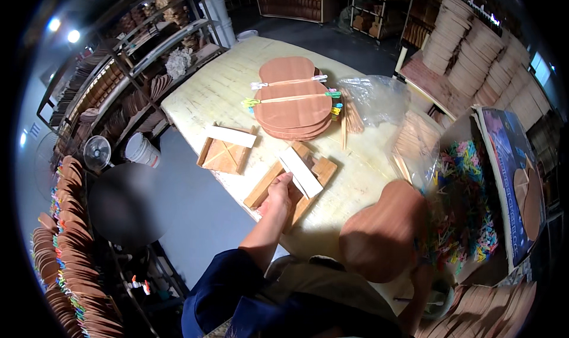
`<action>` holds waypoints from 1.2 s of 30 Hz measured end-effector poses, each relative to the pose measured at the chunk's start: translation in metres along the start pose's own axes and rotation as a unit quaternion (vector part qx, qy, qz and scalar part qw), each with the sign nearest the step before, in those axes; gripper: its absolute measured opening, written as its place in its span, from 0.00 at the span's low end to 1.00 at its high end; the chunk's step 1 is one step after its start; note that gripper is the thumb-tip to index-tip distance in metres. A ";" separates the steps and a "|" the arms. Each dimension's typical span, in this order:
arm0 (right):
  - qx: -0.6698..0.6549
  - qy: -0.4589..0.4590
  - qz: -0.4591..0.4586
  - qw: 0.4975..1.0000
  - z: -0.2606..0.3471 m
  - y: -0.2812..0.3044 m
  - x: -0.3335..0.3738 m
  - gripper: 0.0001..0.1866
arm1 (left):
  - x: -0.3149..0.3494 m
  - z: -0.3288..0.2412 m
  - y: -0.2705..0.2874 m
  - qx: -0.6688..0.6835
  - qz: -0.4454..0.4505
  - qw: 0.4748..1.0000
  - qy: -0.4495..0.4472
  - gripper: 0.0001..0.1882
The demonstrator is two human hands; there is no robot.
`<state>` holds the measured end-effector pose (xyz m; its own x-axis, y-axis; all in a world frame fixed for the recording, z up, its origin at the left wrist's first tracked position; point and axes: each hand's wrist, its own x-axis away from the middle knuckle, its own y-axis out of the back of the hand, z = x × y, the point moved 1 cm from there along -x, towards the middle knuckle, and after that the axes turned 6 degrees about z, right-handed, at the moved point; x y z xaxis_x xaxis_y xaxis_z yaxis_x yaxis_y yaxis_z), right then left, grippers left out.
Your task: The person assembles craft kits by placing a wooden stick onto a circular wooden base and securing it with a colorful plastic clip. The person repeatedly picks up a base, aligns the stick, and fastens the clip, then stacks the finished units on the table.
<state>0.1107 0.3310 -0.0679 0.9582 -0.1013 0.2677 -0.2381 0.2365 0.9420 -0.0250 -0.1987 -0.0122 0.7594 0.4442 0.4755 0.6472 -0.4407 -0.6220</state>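
Observation:
My left hand (278, 197) is closed around a wooden frame (262, 187) on the table, with a white strip (300, 172) lying across it. Low on the right, my right hand (421, 274) is in shadow beside a guitar-shaped wooden board (384, 231); its fingers cannot be made out. A small bowl (440, 302) stands close to that hand. Beyond the frame lies a stack of similar boards (293, 109), with thin wood strips across the top held by small clothespins (251, 102). A second wooden frame (224, 154) with a white strip sits to the left.
Clear plastic bags (374, 98) and bundled thin wood strips (415, 139) lie on the table's right side. Many colourful clothespins (459, 207) fill the area before an upright printed box panel (507, 181). Shelves (127, 59), a fan (97, 152) and a white bucket (142, 149) stand left.

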 end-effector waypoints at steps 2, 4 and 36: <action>-0.026 -0.075 0.065 0.995 -0.011 -0.017 -0.013 0.13 | -0.010 0.009 0.020 -0.005 -0.003 0.996 -0.088 0.02; -0.055 -0.071 -0.014 0.996 0.019 -0.006 -0.002 0.12 | 0.003 0.006 0.022 -0.068 0.021 0.985 -0.158 0.03; -0.830 -0.132 -0.106 0.532 0.056 -0.011 -0.031 0.11 | 0.106 0.202 -0.118 -0.495 0.620 0.485 -0.368 0.02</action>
<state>0.0749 0.2779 -0.0748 0.8283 -0.3755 0.4159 0.5478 0.6987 -0.4601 -0.0342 0.0578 -0.0138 0.6125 -0.6427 -0.4602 -0.2843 -0.7223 0.6304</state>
